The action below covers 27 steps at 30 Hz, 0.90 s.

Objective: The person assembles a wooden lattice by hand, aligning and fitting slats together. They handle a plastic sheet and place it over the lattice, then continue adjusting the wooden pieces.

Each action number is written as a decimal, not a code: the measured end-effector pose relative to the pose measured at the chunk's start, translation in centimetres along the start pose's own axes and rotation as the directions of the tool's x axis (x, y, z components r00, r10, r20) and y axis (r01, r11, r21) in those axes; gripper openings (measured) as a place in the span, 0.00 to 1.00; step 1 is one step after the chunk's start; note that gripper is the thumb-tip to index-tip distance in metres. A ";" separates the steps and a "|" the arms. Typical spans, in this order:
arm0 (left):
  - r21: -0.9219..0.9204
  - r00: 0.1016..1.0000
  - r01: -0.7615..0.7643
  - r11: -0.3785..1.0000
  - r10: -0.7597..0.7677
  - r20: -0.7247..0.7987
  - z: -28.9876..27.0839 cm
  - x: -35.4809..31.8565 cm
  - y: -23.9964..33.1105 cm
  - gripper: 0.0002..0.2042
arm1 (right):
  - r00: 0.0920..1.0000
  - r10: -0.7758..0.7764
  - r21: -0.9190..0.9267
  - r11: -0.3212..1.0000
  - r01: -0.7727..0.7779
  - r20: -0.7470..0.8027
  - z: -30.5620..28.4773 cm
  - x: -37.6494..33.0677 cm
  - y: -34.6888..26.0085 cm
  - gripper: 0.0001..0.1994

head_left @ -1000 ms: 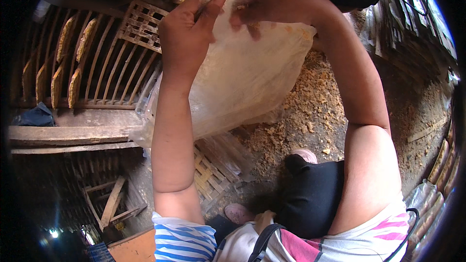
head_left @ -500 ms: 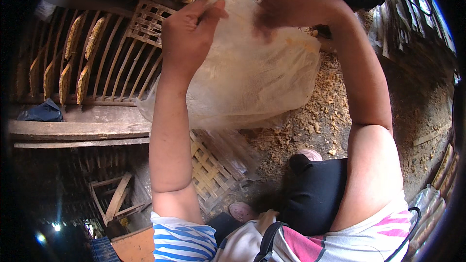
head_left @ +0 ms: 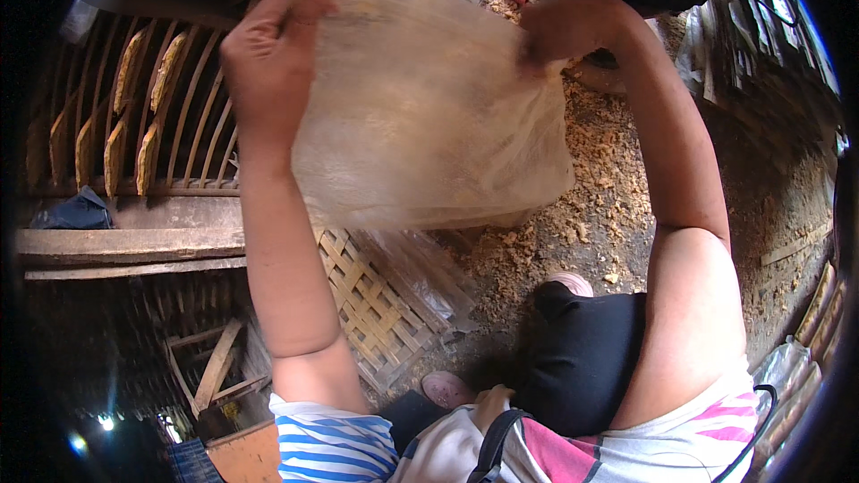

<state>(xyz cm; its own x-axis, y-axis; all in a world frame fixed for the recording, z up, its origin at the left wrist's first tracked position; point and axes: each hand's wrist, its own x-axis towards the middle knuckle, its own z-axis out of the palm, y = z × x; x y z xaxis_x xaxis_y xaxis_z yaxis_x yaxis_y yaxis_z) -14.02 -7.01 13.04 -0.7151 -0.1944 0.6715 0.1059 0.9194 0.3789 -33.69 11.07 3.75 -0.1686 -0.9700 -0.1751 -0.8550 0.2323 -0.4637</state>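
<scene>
A thin, cloudy plastic sheet (head_left: 429, 116) hangs stretched out in front of me, creased and half see-through. My left hand (head_left: 273, 72) pinches its upper left corner between thumb and fingers. At the upper right edge, my right hand (head_left: 573, 31) is closed on the sheet, its fingertips smeared by motion. Under the sheet's lower edge lies a woven bamboo panel (head_left: 376, 304), with crumpled clear plastic beside it.
A slatted wooden rack (head_left: 179, 116) holding several flat yellowish slabs (head_left: 148, 156) stands at the left, behind a wooden beam (head_left: 134, 241). Crumbly brown matter (head_left: 599, 170) covers the floor at right. A dark bag (head_left: 76, 210) sits by the rack. Bundled slats (head_left: 810, 331) are at far right.
My left hand has moved left and my right hand slightly right, drawing the plastic sheet wider and flatter between them. More of the woven panel shows below it.
</scene>
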 end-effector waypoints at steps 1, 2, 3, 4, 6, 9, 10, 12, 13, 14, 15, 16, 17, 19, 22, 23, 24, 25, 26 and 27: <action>-0.003 1.000 0.008 1.000 -0.008 0.000 -0.6 0.2 0.0 0.13 | 1.000 0.012 -0.084 0.996 -0.010 0.023 0.2 -0.2 1.4 0.16; -0.006 1.000 0.016 1.000 -0.016 0.000 -1.1 0.4 0.0 0.13 | 0.998 -0.060 -0.062 0.996 0.058 -0.030 1.1 -0.3 3.4 0.16; 0.001 1.000 0.030 1.000 -0.030 0.005 -1.5 0.4 0.0 0.13 | 0.987 -0.141 -0.036 0.990 0.139 -0.081 1.3 -0.4 3.0 0.17; -0.010 1.000 0.027 1.000 -0.027 0.016 -1.6 0.4 0.0 0.13 | 0.942 -0.174 0.055 0.979 0.198 -0.287 1.8 -0.2 2.4 0.17; -0.038 0.999 0.020 0.999 -0.018 0.038 -1.5 0.4 0.0 0.13 | 0.741 -0.147 0.187 0.919 0.348 -0.655 2.7 0.3 -0.1 0.18; 0.019 1.000 0.020 1.000 -0.019 -0.015 -1.8 0.2 0.4 0.12 | 0.931 -0.199 0.437 0.840 0.323 -0.306 0.5 2.2 -1.6 0.23; 0.030 0.999 0.010 1.000 -0.009 -0.042 -2.0 0.5 0.4 0.12 | 0.940 -0.149 0.339 0.905 0.255 -0.307 1.2 3.2 -0.2 0.22; 0.049 0.996 -0.003 0.999 0.007 -0.092 -2.9 1.3 -0.3 0.10 | 0.947 -0.046 0.138 0.986 0.095 -0.318 4.1 5.2 4.0 0.20; 0.041 0.994 -0.030 0.999 0.034 -0.106 -4.1 1.7 -0.5 0.10 | 0.986 0.047 0.069 0.997 -0.036 -0.162 4.0 4.6 3.9 0.19; 0.032 0.991 -0.058 0.998 0.061 -0.120 -5.3 2.1 -0.8 0.09 | 0.991 0.119 0.000 0.993 -0.119 -0.065 4.3 4.0 4.5 0.19; 0.009 0.986 -0.090 0.996 0.091 -0.140 -5.9 2.7 -0.8 0.09 | 0.979 0.203 -0.091 0.976 -0.200 0.032 4.4 2.9 5.4 0.19; 0.006 0.984 -0.027 1.000 0.027 -0.175 -6.5 2.9 -0.5 0.09 | 0.965 0.254 -0.160 0.958 -0.240 0.072 5.0 2.2 6.8 0.20; 0.039 0.986 -0.014 0.999 0.020 -0.166 -7.0 3.0 -0.4 0.09 | 0.945 0.308 -0.230 0.933 -0.277 0.109 5.4 1.8 7.9 0.22; 0.111 0.990 0.017 0.994 0.000 -0.144 -7.7 3.0 -0.7 0.09 | 0.987 -0.037 0.074 0.996 0.049 -0.155 4.8 0.9 6.8 0.26; 0.110 0.984 -0.110 0.988 0.124 -0.129 -7.0 2.9 -1.3 0.10 | 0.908 -0.190 0.158 0.951 0.264 -0.374 3.9 2.2 2.9 0.30; 0.137 0.984 -0.099 0.986 0.117 -0.133 -7.0 2.9 -1.0 0.10 | 0.927 -0.137 0.167 0.964 0.206 -0.348 3.5 2.6 2.0 0.30; 0.131 0.981 -0.092 0.987 0.112 -0.155 -7.2 3.0 -0.9 0.10 | 0.943 -0.084 0.172 0.974 0.146 -0.323 3.1 2.9 1.2 0.30; 0.127 0.978 -0.084 0.988 0.106 -0.177 -7.7 3.1 -0.9 0.10 | 0.972 0.030 0.192 0.981 0.016 -0.234 2.8 3.1 0.7 0.29; 0.125 0.975 -0.076 0.989 0.100 -0.198 -8.2 3.1 -1.1 0.10 | 0.984 0.082 0.240 0.970 -0.042 -0.159 4.1 4.1 2.1 0.28; 0.137 0.977 -0.057 0.989 0.084 -0.197 -8.6 2.9 -1.9 0.10 | 0.985 0.152 0.266 0.956 -0.126 -0.079 5.1 4.6 3.9 0.27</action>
<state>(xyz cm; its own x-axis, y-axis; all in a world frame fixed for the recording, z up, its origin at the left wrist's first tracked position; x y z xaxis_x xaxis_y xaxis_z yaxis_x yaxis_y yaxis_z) -10.37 -12.23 19.75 -0.5539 -0.1802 0.8129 0.0509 0.9671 0.2491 -35.30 7.90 -3.25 -0.3351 -0.9259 -0.1743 -0.6652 0.3636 -0.6522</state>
